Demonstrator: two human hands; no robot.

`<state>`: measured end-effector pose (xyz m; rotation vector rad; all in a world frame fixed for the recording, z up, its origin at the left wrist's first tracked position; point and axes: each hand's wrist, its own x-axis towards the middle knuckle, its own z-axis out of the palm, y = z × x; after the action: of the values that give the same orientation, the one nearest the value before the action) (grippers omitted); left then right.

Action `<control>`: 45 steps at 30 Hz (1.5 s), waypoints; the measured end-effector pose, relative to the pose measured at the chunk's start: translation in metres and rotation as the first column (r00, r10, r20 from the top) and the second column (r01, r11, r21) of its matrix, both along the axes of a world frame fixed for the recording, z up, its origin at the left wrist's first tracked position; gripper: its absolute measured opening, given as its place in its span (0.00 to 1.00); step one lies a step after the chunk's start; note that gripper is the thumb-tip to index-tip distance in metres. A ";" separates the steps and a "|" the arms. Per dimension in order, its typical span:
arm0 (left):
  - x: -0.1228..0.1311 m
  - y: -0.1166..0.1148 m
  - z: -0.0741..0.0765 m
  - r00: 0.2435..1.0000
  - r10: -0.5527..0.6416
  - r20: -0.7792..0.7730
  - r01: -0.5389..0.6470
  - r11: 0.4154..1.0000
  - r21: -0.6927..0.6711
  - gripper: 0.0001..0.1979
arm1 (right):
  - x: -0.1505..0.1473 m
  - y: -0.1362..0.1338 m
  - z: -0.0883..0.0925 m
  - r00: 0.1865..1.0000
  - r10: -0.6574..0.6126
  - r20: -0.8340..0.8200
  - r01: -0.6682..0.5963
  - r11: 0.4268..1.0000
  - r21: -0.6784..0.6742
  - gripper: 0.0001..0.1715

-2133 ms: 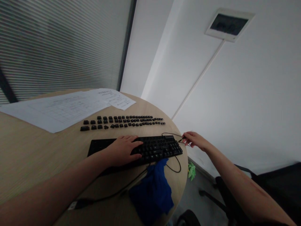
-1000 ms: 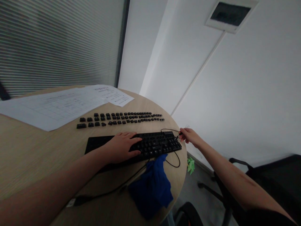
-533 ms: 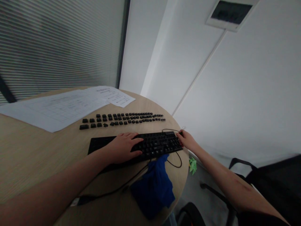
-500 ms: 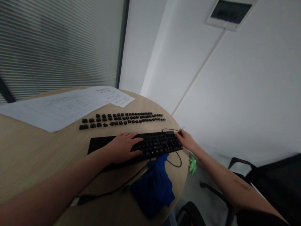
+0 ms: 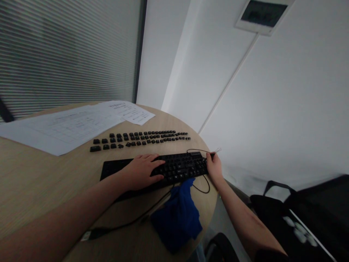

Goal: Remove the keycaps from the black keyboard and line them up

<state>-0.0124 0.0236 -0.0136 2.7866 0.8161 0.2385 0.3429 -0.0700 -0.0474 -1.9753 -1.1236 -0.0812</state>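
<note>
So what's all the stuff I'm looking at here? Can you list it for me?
table: one, light wood, round, under everything
paper sheets: two, white, printed, far side of the table
loose keycaps: many, black, two rows behind the keyboard
keyboard: one, black, near the table's right edge
cable: one, black, trailing toward the near edge
blue cloth: one, crumpled, in front of the keyboard
black item: one, perhaps a bag, right of the table
wall panel: one, white frame, high on the wall
blinds: grey, on the left
left hand: flat on the keyboard
right hand: at the keyboard's right end
</note>
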 end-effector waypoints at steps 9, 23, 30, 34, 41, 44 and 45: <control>0.001 0.001 -0.001 1.000 0.010 0.002 -0.010 1.000 -0.010 0.33 | -0.005 -0.009 -0.001 0.992 0.028 -0.125 -0.027 1.000 0.006 0.28; -0.005 -0.008 0.015 0.995 -0.012 0.099 0.004 0.996 0.084 0.28 | -0.071 -0.040 0.026 0.898 0.436 0.064 -0.438 0.866 0.241 0.13; -0.001 -0.029 0.033 0.948 -0.092 0.304 0.062 0.992 0.107 0.22 | -0.141 -0.044 0.035 0.650 0.691 0.316 -0.759 0.614 0.217 0.03; 0.002 -0.031 0.029 0.931 -0.159 0.328 0.130 0.985 0.110 0.18 | -0.149 -0.045 0.028 0.568 0.740 0.361 -0.823 0.524 0.221 0.05; 0.007 -0.032 0.026 0.921 -0.193 0.338 0.178 0.981 0.075 0.11 | -0.141 -0.046 0.023 0.553 0.748 0.367 -0.833 0.497 0.242 0.06; 0.008 -0.034 0.028 0.914 -0.178 0.364 0.174 0.984 0.044 0.11 | -0.141 -0.045 0.023 0.553 0.752 0.358 -0.833 0.494 0.248 0.06; 0.009 -0.034 0.029 0.913 -0.172 0.369 0.171 0.985 0.035 0.11 | -0.141 -0.045 0.022 0.553 0.754 0.353 -0.833 0.495 0.247 0.06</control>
<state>-0.0038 -0.0107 0.0151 2.6665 0.4755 0.7076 0.2018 -0.1150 -0.0250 -0.9333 -1.9085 -0.0017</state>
